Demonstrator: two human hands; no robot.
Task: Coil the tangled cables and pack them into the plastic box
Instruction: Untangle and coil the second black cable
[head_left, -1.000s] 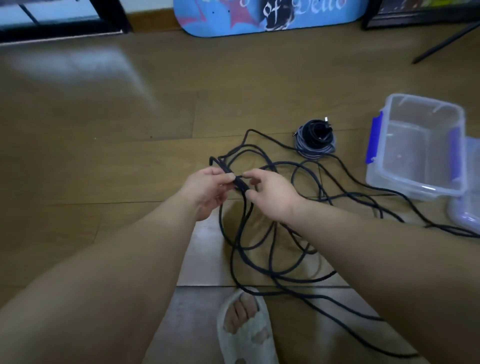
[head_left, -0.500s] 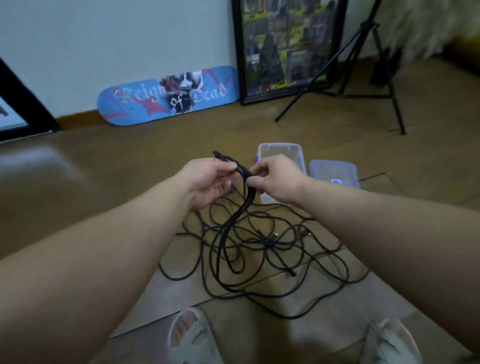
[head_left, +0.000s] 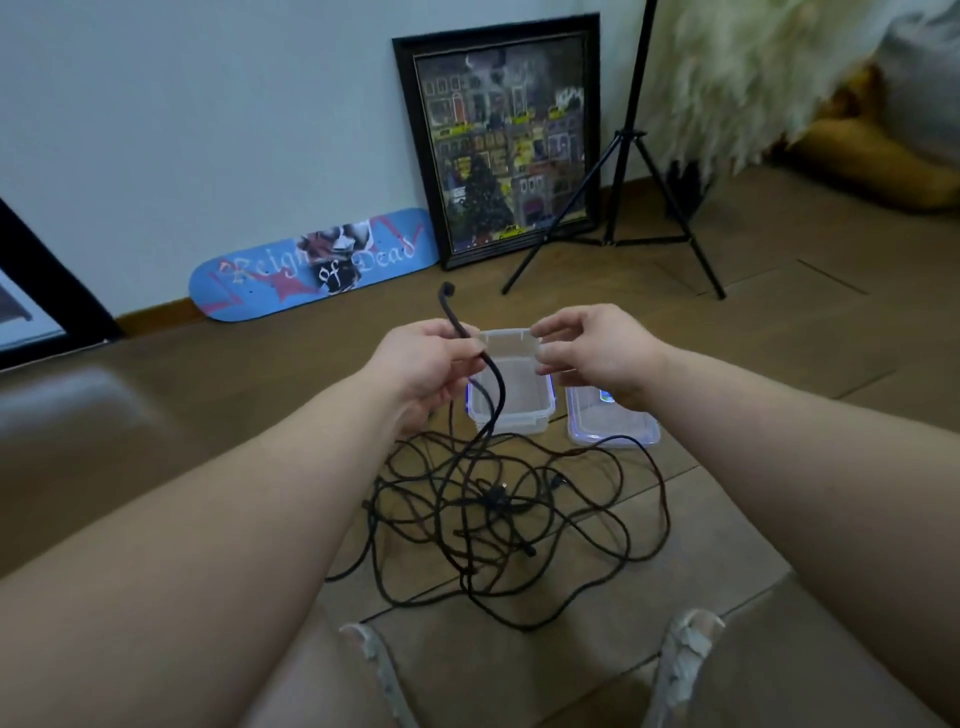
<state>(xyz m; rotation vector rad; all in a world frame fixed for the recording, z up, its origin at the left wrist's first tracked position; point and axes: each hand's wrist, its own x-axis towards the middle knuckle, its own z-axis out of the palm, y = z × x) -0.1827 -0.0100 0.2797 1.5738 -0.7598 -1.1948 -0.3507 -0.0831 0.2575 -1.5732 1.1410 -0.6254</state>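
Left hand (head_left: 426, 364) fingers clamped on cable (head_left: 470, 358); right hand (head_left: 592, 345) fingers apart, empty. I expect lifting cinches the floor tangle (head_left: 498, 499) before the plastic box (head_left: 511, 387).

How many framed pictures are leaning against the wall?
2: one colourful framed picture beside the skateboard deck, and another black frame cut off at the left edge.
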